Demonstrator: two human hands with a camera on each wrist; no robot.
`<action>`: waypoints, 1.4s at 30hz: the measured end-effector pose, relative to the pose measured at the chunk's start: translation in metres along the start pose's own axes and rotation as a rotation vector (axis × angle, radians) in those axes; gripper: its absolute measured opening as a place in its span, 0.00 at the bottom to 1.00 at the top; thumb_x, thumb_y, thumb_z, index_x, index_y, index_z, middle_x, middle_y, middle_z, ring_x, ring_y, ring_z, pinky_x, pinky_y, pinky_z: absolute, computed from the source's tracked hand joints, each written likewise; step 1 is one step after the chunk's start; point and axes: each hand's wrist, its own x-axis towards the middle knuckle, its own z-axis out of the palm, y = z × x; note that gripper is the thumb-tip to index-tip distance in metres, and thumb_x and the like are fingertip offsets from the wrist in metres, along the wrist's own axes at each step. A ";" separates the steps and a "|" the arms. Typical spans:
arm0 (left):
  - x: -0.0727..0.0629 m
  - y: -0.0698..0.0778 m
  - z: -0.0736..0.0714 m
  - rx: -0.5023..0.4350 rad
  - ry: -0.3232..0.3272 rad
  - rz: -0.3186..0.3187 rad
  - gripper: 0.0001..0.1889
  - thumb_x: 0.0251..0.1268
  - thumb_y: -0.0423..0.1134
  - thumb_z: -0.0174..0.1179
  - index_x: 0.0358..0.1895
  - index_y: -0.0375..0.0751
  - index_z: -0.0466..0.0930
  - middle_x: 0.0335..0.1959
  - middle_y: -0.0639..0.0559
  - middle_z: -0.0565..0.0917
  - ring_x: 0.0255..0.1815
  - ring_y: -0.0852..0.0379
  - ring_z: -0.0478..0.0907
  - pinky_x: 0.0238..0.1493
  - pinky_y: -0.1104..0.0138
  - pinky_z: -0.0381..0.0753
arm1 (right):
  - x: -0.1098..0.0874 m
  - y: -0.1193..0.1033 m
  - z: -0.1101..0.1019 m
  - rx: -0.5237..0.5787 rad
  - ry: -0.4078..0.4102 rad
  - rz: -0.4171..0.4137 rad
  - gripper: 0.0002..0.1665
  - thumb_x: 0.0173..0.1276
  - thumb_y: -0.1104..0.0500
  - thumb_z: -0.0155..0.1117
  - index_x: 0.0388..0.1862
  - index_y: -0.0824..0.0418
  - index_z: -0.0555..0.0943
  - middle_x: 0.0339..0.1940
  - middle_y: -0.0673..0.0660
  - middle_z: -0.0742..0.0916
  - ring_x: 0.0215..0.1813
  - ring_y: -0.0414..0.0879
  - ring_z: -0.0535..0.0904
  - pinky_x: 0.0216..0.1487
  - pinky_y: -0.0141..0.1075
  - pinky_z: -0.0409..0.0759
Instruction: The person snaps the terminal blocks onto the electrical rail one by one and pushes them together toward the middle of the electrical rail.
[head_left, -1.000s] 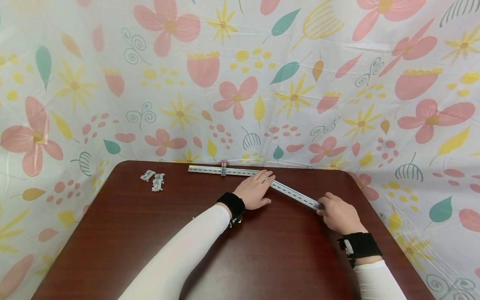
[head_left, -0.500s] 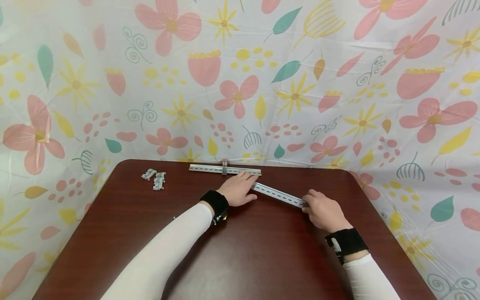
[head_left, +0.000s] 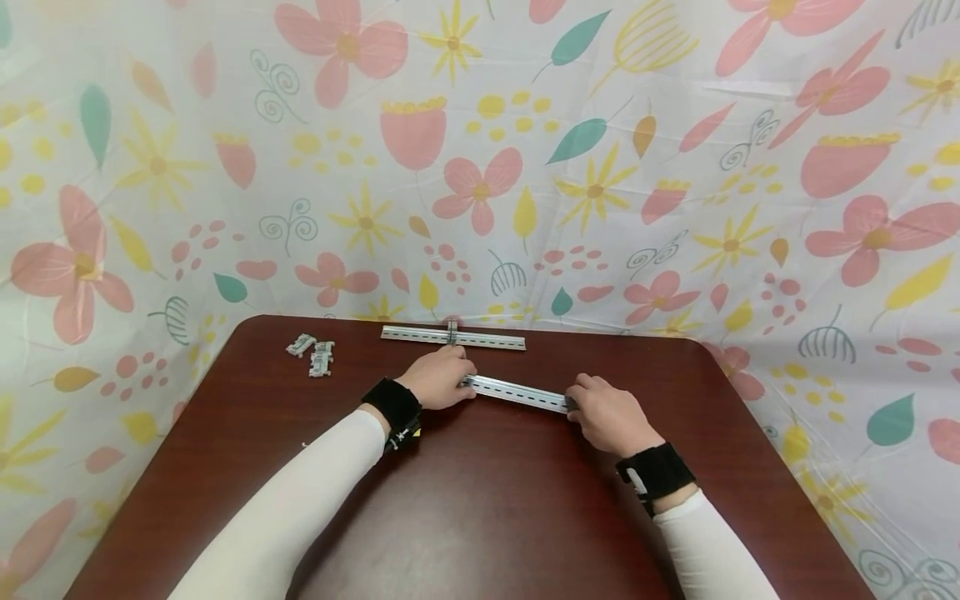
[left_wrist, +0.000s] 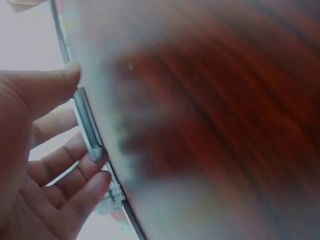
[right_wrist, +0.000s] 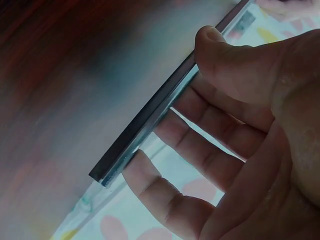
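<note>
Between my two hands a slotted metal DIN rail (head_left: 519, 393) lies slantwise, its right end nearer to me. My left hand (head_left: 438, 379) pinches its left end, thumb on the near edge and fingers on the far one, as the left wrist view shows. At the other end my right hand (head_left: 609, 417) grips the rail, thumb opposite the fingers; in the right wrist view the rail's end (right_wrist: 122, 150) sticks out past them. A second DIN rail (head_left: 491, 341) lies behind, with a small grey block (head_left: 452, 332) sitting across it.
Toward the table's back left lie small grey plastic pieces, one tilted (head_left: 302, 345) and one closer to me (head_left: 321, 359). The dark red-brown table (head_left: 480, 500) ends at a flowered cloth (head_left: 480, 192) just behind the back rail.
Both hands have moved left and the held rail came with them, clear of the back rail and less steeply slanted. The left hand's flat fingers have closed round the rail's end.
</note>
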 end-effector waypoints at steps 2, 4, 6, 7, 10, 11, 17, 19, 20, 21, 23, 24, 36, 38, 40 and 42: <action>-0.006 -0.003 -0.002 0.008 0.001 -0.005 0.15 0.78 0.51 0.73 0.57 0.47 0.92 0.43 0.53 0.78 0.45 0.53 0.74 0.46 0.59 0.78 | 0.005 -0.006 0.001 -0.005 -0.004 -0.009 0.13 0.69 0.63 0.83 0.49 0.63 0.89 0.39 0.54 0.82 0.45 0.53 0.83 0.38 0.48 0.88; -0.013 -0.006 -0.005 0.013 0.003 -0.015 0.14 0.77 0.51 0.74 0.54 0.48 0.92 0.41 0.54 0.78 0.44 0.53 0.74 0.46 0.59 0.79 | 0.009 -0.011 0.002 -0.008 -0.015 -0.015 0.13 0.70 0.62 0.83 0.49 0.63 0.89 0.40 0.54 0.82 0.45 0.53 0.83 0.38 0.47 0.88; -0.020 -0.009 -0.007 0.020 0.005 -0.018 0.13 0.76 0.50 0.75 0.53 0.48 0.93 0.40 0.54 0.78 0.43 0.53 0.74 0.46 0.58 0.79 | 0.013 -0.017 0.003 -0.013 -0.025 -0.026 0.14 0.70 0.62 0.82 0.50 0.63 0.89 0.40 0.55 0.83 0.46 0.53 0.83 0.39 0.47 0.89; -0.025 -0.010 -0.008 0.025 0.006 -0.020 0.12 0.75 0.50 0.75 0.51 0.48 0.93 0.39 0.54 0.78 0.43 0.53 0.74 0.46 0.58 0.79 | 0.015 -0.020 0.003 -0.015 -0.029 -0.033 0.14 0.70 0.62 0.82 0.50 0.63 0.89 0.40 0.55 0.83 0.46 0.52 0.83 0.39 0.47 0.89; -0.037 -0.014 -0.010 0.041 0.006 -0.026 0.11 0.74 0.50 0.76 0.50 0.49 0.93 0.39 0.55 0.78 0.42 0.53 0.73 0.45 0.58 0.79 | 0.021 -0.029 0.004 -0.021 -0.032 -0.064 0.14 0.70 0.62 0.82 0.51 0.63 0.89 0.41 0.55 0.83 0.46 0.52 0.83 0.39 0.47 0.89; -0.042 -0.014 -0.011 0.042 0.006 -0.028 0.11 0.74 0.50 0.76 0.49 0.49 0.93 0.38 0.55 0.78 0.41 0.53 0.73 0.45 0.58 0.79 | 0.022 -0.032 0.004 -0.022 -0.033 -0.075 0.14 0.70 0.62 0.83 0.50 0.63 0.89 0.41 0.55 0.83 0.46 0.52 0.83 0.39 0.47 0.89; -0.065 -0.017 -0.017 0.045 0.009 -0.043 0.11 0.73 0.49 0.77 0.48 0.48 0.93 0.38 0.55 0.78 0.40 0.52 0.74 0.42 0.57 0.79 | 0.031 -0.046 0.008 -0.029 -0.033 -0.125 0.13 0.70 0.61 0.83 0.49 0.62 0.89 0.39 0.54 0.81 0.44 0.50 0.82 0.38 0.45 0.88; -0.072 -0.018 -0.018 0.053 0.013 -0.044 0.10 0.73 0.49 0.77 0.47 0.48 0.93 0.37 0.55 0.78 0.39 0.52 0.74 0.41 0.57 0.79 | 0.033 -0.050 0.010 -0.029 -0.038 -0.134 0.12 0.70 0.60 0.83 0.48 0.61 0.89 0.39 0.53 0.81 0.43 0.49 0.81 0.38 0.44 0.88; -0.076 -0.019 -0.018 0.061 0.015 -0.045 0.10 0.73 0.49 0.77 0.45 0.49 0.93 0.37 0.55 0.77 0.39 0.52 0.73 0.40 0.57 0.79 | 0.034 -0.052 0.010 -0.027 -0.041 -0.138 0.12 0.71 0.60 0.83 0.48 0.61 0.89 0.39 0.53 0.81 0.43 0.49 0.81 0.38 0.44 0.88; -0.079 -0.020 -0.018 0.068 0.016 -0.046 0.09 0.73 0.49 0.77 0.44 0.49 0.92 0.36 0.55 0.76 0.39 0.53 0.73 0.40 0.57 0.78 | 0.036 -0.055 0.011 -0.025 -0.045 -0.142 0.12 0.71 0.60 0.82 0.48 0.60 0.89 0.39 0.53 0.81 0.43 0.49 0.81 0.38 0.44 0.87; -0.087 -0.021 -0.019 0.076 0.016 -0.050 0.09 0.73 0.50 0.77 0.43 0.50 0.92 0.35 0.56 0.75 0.38 0.53 0.72 0.39 0.57 0.78 | 0.038 -0.059 0.012 -0.015 -0.051 -0.151 0.11 0.71 0.59 0.82 0.48 0.60 0.90 0.39 0.52 0.81 0.43 0.49 0.81 0.38 0.43 0.87; -0.090 -0.021 -0.019 0.081 0.017 -0.052 0.09 0.72 0.50 0.77 0.42 0.50 0.92 0.35 0.57 0.75 0.38 0.54 0.71 0.38 0.58 0.78 | 0.039 -0.062 0.013 -0.011 -0.054 -0.154 0.11 0.71 0.59 0.82 0.48 0.60 0.90 0.39 0.52 0.81 0.43 0.48 0.81 0.38 0.43 0.87; -0.132 -0.023 -0.027 0.089 0.047 -0.062 0.10 0.69 0.49 0.80 0.41 0.50 0.92 0.31 0.58 0.72 0.33 0.57 0.68 0.30 0.63 0.73 | 0.043 -0.086 0.018 0.038 -0.051 -0.235 0.11 0.71 0.59 0.83 0.47 0.59 0.90 0.40 0.52 0.81 0.43 0.48 0.80 0.39 0.40 0.86; -0.137 -0.022 -0.028 0.083 0.048 -0.064 0.10 0.68 0.48 0.81 0.41 0.49 0.92 0.31 0.58 0.72 0.33 0.57 0.68 0.30 0.63 0.73 | 0.042 -0.089 0.017 0.048 -0.057 -0.236 0.11 0.71 0.59 0.83 0.47 0.59 0.90 0.39 0.51 0.81 0.42 0.47 0.79 0.39 0.40 0.86; -0.140 -0.021 -0.029 0.085 0.049 -0.065 0.10 0.68 0.48 0.81 0.41 0.48 0.93 0.31 0.58 0.72 0.33 0.57 0.68 0.30 0.63 0.73 | 0.041 -0.092 0.016 0.057 -0.065 -0.234 0.11 0.71 0.59 0.83 0.47 0.59 0.90 0.39 0.51 0.81 0.43 0.47 0.79 0.39 0.40 0.86; -0.143 -0.020 -0.030 0.089 0.056 -0.062 0.10 0.68 0.48 0.81 0.41 0.49 0.93 0.31 0.58 0.72 0.33 0.58 0.68 0.30 0.63 0.73 | 0.040 -0.095 0.016 0.059 -0.069 -0.233 0.11 0.71 0.59 0.82 0.48 0.59 0.90 0.39 0.51 0.81 0.43 0.47 0.79 0.40 0.40 0.86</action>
